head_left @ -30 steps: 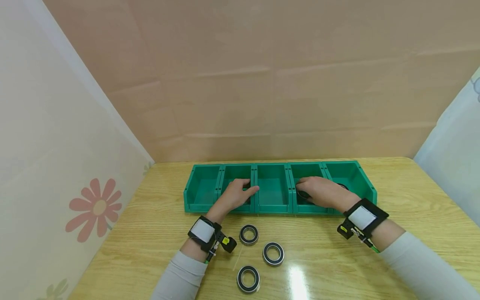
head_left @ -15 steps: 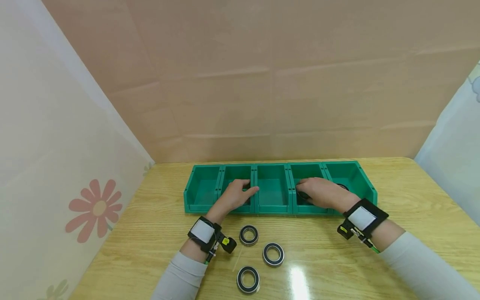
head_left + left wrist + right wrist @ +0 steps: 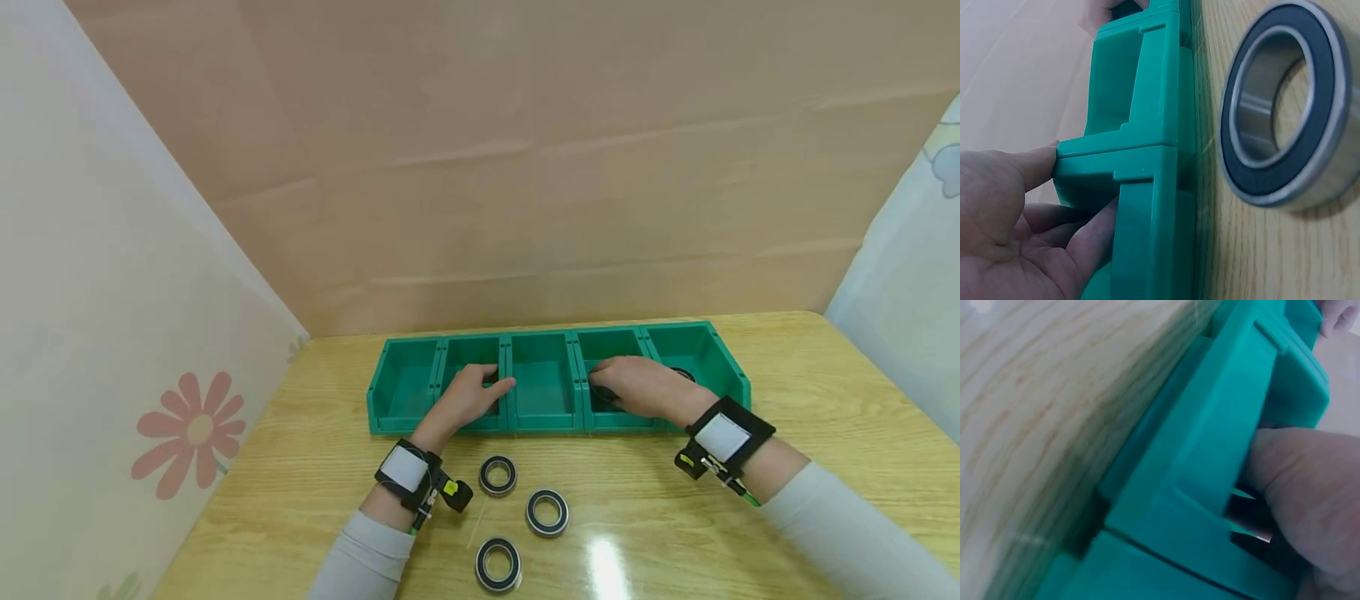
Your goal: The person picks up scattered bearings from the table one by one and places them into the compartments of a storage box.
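Note:
A row of green bins (image 3: 546, 421) stands on the wooden table. My left hand (image 3: 463, 397) reaches into the second bin from the left. In the left wrist view, its thumb (image 3: 1038, 167) lies at the dividing wall, apart from the other fingers (image 3: 1094, 234), which point down inside. The fingertips are hidden by the bin's front. My right hand (image 3: 637, 387) is in the fourth bin, fingers curled round a dark round thing (image 3: 602, 392), mostly hidden under the hand. The right wrist view shows the right thumb (image 3: 1285, 453) behind the bin's front wall.
On the table in front of the bins lie three bearings, the upper one (image 3: 498, 476), the right one (image 3: 547, 512) and the lowest one (image 3: 498, 565). A dark ring (image 3: 682, 372) shows in the rightmost bin. A brown paper backdrop (image 3: 480, 167) rises behind.
Both hands stay in the same bins with no visible finger movement. Only the head view has shifted and tilted slightly.

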A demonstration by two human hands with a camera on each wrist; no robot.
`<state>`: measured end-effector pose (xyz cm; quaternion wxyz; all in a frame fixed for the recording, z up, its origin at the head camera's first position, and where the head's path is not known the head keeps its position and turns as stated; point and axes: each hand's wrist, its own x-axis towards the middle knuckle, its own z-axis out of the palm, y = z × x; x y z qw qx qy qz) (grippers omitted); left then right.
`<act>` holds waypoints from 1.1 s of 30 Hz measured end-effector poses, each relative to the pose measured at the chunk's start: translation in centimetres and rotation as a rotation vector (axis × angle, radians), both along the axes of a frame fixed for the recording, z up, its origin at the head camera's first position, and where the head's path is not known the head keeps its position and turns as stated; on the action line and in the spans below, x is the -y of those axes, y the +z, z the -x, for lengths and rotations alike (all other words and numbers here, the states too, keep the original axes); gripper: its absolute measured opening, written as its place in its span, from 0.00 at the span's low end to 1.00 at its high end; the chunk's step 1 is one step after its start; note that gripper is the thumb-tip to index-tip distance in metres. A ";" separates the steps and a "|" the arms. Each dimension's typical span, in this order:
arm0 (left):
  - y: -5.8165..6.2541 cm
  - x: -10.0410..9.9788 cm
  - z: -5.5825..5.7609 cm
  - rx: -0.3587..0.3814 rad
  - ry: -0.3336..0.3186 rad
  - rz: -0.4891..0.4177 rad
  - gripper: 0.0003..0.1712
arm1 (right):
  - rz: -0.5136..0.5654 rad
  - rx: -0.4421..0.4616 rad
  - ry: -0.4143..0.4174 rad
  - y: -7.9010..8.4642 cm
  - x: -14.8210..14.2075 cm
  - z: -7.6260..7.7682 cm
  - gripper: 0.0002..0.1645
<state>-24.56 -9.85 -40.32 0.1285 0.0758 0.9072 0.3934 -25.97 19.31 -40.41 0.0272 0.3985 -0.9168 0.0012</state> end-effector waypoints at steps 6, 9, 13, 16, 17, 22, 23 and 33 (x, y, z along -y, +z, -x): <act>0.1 -0.2 0.3 -0.004 0.008 0.005 0.36 | 0.023 -0.058 0.001 1.0 -0.5 -0.3 0.17; 0.1 -0.3 0.5 -0.009 0.010 0.010 0.36 | 0.024 -0.073 -0.003 2.0 -0.7 -1.0 0.19; 0.1 -0.4 0.7 -0.014 0.007 0.017 0.36 | 0.030 -0.106 0.006 3.4 -0.9 -2.4 0.22; 0.0 -0.5 0.9 -0.015 0.006 0.016 0.36 | 0.045 -0.152 0.044 4.2 -1.0 -3.6 0.23; 0.0 -0.5 1.0 -0.018 0.004 0.016 0.36 | 0.047 -0.166 0.062 4.5 -0.9 -4.0 0.24; -0.2 -0.6 1.4 -0.026 0.003 0.016 0.36 | 0.049 -0.187 0.132 5.1 -0.3 -5.6 0.25; -0.3 -0.7 1.5 -0.027 0.002 0.016 0.36 | 0.047 -0.185 0.142 5.1 -0.1 -5.9 0.25; -0.1 -1.1 1.5 -0.005 0.007 0.010 0.37 | 0.042 -0.062 0.217 4.3 1.9 -9.1 0.28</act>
